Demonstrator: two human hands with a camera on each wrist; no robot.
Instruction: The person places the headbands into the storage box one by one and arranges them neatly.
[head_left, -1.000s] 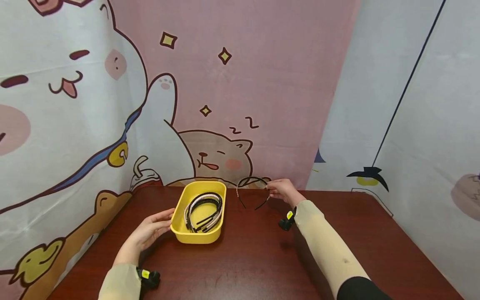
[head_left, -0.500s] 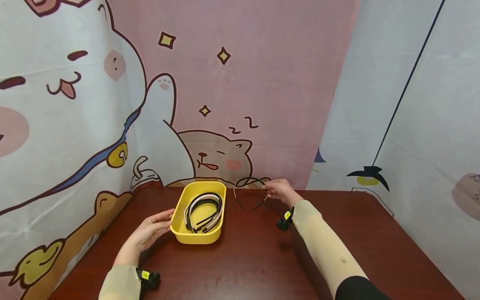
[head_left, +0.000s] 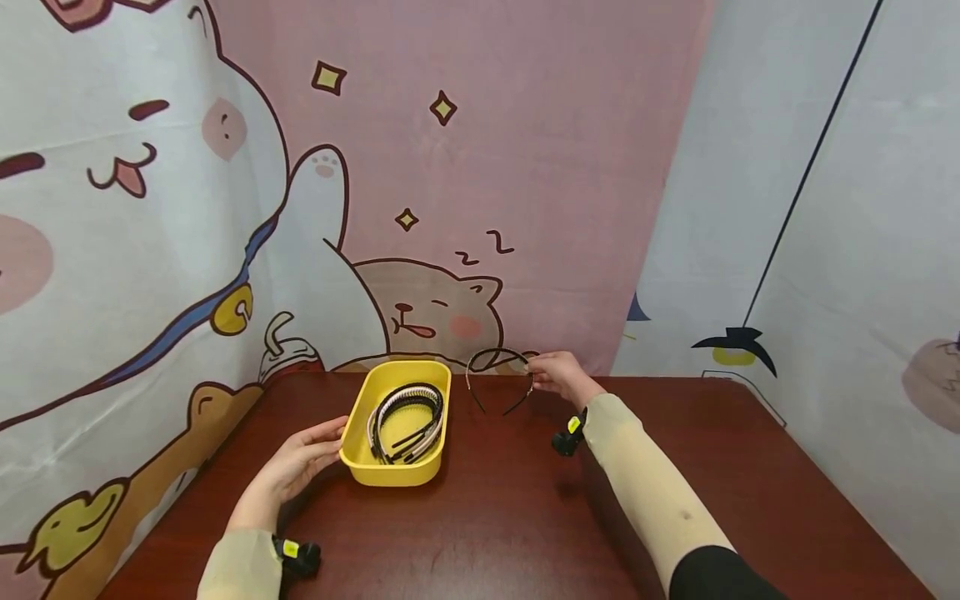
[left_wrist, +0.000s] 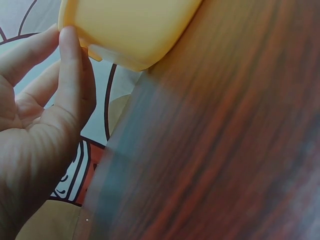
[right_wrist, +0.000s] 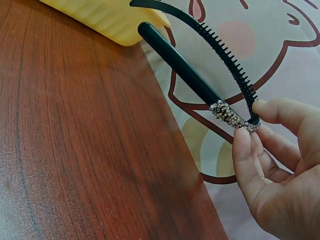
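A yellow plastic basin (head_left: 393, 476) stands on the table with several black, white and pale headbands (head_left: 431, 439) nested inside. My left hand (head_left: 298, 462) is at its left side, thumb and fingertips pinching the edge in the left wrist view. To the right of the basin, my right hand (head_left: 558, 375) holds a black headband (right_wrist: 185, 67) up in the air by one side. That headband has small comb teeth along its inner edge and a sparkling beaded section, and its two ends point down in the head view. Thumb and fingers pinch it at the beads.
The dark red-brown wooden table (head_left: 510, 517) runs back to a pink and white cartoon-printed cloth (head_left: 570, 208). Cloth also hangs along the left and right sides. A small black camera (head_left: 567, 442) is strapped on each wrist.
My right hand has shifted slightly left with the headband, toward the basin. The left hand and the basin stay in place; the head view turns a little.
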